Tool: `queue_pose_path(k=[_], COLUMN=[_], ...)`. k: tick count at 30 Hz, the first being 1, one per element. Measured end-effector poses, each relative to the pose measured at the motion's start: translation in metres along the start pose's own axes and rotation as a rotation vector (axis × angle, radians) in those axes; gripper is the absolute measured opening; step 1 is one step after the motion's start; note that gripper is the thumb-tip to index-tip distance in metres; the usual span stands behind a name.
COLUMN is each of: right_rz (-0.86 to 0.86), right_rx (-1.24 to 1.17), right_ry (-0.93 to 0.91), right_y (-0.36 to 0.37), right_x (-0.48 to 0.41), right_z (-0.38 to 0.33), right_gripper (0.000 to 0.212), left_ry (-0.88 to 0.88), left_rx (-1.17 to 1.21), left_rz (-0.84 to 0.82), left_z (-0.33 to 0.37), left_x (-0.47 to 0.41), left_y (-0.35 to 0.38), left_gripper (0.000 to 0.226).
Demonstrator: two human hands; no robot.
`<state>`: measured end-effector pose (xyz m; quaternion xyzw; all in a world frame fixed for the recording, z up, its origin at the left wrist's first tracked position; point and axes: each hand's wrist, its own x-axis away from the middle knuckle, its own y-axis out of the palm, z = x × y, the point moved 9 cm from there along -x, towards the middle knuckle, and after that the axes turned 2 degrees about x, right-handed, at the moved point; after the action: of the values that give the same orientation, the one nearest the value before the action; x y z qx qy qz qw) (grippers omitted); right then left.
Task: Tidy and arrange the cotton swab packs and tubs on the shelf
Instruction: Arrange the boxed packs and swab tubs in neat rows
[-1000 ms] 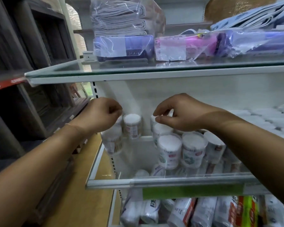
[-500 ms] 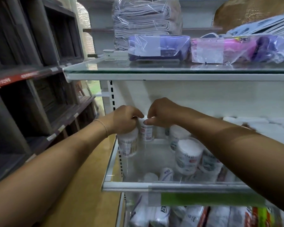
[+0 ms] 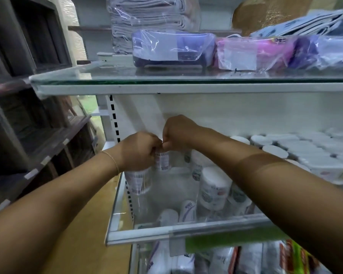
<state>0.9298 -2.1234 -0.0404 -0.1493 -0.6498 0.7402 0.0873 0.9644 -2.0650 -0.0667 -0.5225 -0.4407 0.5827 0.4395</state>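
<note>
On the glass middle shelf (image 3: 166, 232) stand several white cotton swab tubs with printed labels. My left hand (image 3: 139, 151) and my right hand (image 3: 178, 131) meet at the back left, both closed around the top of one small tub (image 3: 162, 161). Below my left hand stands another tub (image 3: 138, 181) at the shelf's left edge. A bigger tub (image 3: 213, 188) stands under my right forearm. Rows of white-lidded tubs (image 3: 305, 151) fill the right side. My hands hide the lid of the held tub.
The glass shelf above (image 3: 186, 84) carries plastic-wrapped packs, purple (image 3: 172, 48) and pink (image 3: 253, 52), and folded cloths. Swab packs (image 3: 226, 260) lie on the shelf below. Dark wooden shelving (image 3: 28, 115) stands at the left, over a wooden floor (image 3: 83, 234).
Both hands moved in from apart above the tubs and closed together on the small tub at the back left. The view shifted left and closer.
</note>
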Motion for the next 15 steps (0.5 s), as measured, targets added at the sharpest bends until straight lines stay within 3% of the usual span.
queue_pose_path(k=[7,11,15], right_rz=[-0.011,-0.012,-0.008], right_rx=[-0.028,-0.02,0.019], right_ry=[0.022,0.014,-0.008], right_y=[-0.0031,-0.0042,-0.0036], right_x=[-0.0016,0.0006,-0.0002], right_z=[0.0005,-0.0015,-0.0039], right_gripper=[0.034,0.035,0.041], left_ry=[-0.005,-0.04,-0.064], left_rx=[0.039,0.069,0.098], left_rz=[0.027,0.021,0.022], left_z=[-0.007,-0.0086,-0.0091], left_x=[-0.0009,-0.0008,-0.0009], left_y=[0.0047,0.0046,0.0019], left_gripper=[0.058,0.043,0.043])
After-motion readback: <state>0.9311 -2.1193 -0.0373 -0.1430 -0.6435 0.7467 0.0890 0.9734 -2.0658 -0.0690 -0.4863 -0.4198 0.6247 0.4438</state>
